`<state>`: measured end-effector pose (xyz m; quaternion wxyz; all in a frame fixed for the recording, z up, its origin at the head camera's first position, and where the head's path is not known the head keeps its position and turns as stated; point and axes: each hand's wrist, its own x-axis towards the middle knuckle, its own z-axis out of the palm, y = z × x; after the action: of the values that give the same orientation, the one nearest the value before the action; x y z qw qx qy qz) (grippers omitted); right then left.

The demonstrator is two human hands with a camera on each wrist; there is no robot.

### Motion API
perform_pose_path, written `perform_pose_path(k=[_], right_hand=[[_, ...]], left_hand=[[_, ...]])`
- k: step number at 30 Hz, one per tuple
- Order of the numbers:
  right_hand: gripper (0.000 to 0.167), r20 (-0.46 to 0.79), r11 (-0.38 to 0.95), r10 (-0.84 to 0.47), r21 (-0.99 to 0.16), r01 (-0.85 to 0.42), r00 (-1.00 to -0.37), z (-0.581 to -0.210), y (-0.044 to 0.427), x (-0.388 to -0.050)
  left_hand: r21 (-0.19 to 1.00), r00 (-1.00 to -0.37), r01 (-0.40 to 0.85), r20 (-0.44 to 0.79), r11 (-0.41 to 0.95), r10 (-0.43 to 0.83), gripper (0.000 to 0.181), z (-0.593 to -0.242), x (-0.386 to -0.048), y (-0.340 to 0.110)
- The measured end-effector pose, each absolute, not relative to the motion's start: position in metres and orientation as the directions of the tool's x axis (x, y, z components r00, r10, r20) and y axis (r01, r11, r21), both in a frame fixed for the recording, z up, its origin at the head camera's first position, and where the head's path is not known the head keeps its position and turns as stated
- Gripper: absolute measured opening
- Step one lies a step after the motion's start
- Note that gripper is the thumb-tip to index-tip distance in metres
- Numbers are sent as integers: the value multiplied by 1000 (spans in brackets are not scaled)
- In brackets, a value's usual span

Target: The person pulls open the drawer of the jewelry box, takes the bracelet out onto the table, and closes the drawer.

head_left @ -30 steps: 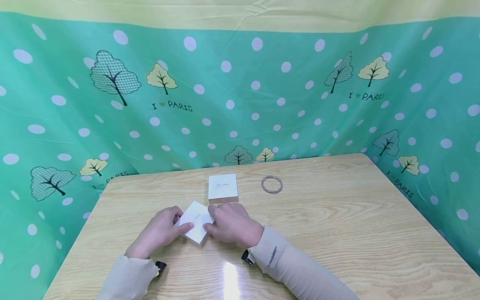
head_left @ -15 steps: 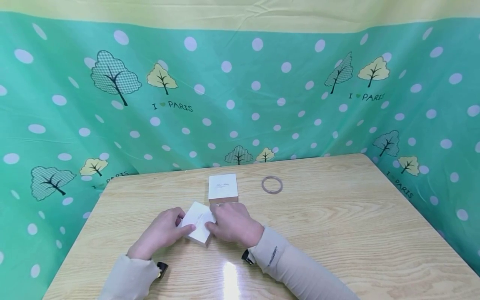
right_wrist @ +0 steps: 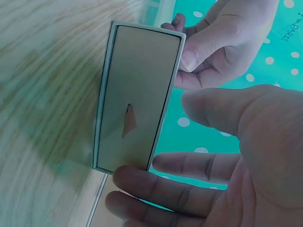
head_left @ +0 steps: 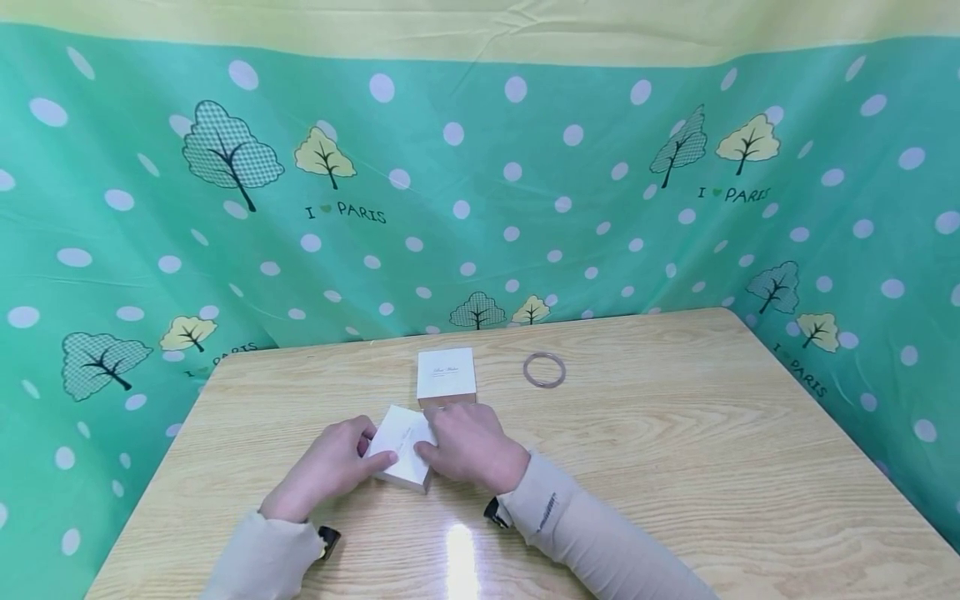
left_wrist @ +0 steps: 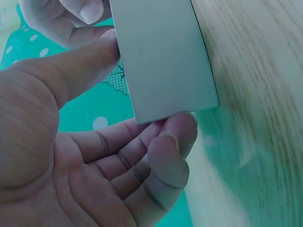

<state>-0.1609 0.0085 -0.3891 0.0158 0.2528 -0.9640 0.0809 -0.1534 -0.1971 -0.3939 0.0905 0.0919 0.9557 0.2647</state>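
A small white square box (head_left: 405,442) with faint lettering on its lid stands tilted round in front of me. My left hand (head_left: 333,458) pinches its left corner, thumb on top and fingertips bent under the edge in the left wrist view. My right hand (head_left: 468,442) is at the opposite side. In the right wrist view its nearly straight fingers (right_wrist: 156,187) touch the box's lower end, while the thumb is slightly apart from it. That view also shows the box's tan drawer face (right_wrist: 147,71), with a small ribbon tab (right_wrist: 129,124) on it.
A second white box (head_left: 446,372) with similar lettering sits just behind my right hand. Right of it lies a thin mauve ring (head_left: 544,386), like a bangle. The wood-grain table (head_left: 675,450) ends at a green patterned cloth (head_left: 480,208) hanging behind.
The front box has shifted a little to the right and turned slightly. My left hand has moved right with it; my right hand has moved only slightly. The second box and ring stay put.
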Motion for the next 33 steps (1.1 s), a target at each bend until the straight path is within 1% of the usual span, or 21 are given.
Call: perform_pose_path(k=[4, 18, 22, 33], right_hand=[[55, 67, 861, -481, -154, -485, -874, -388, 9, -161], [56, 26, 878, -450, -169, -448, -892, -385, 11, -161], [55, -4, 886, -437, -171, -430, -899, -384, 12, -161], [59, -70, 893, -419, -211, -397, -905, -379, 18, -164]], left_hand=[[526, -968, 125, -119, 842, 219, 32, -396, -153, -195], [548, -968, 133, -108, 826, 228, 32, -398, -151, -190], [551, -967, 132, -112, 824, 229, 30, -398, -151, -188], [585, -967, 115, -118, 803, 224, 28, -401, -149, -179]])
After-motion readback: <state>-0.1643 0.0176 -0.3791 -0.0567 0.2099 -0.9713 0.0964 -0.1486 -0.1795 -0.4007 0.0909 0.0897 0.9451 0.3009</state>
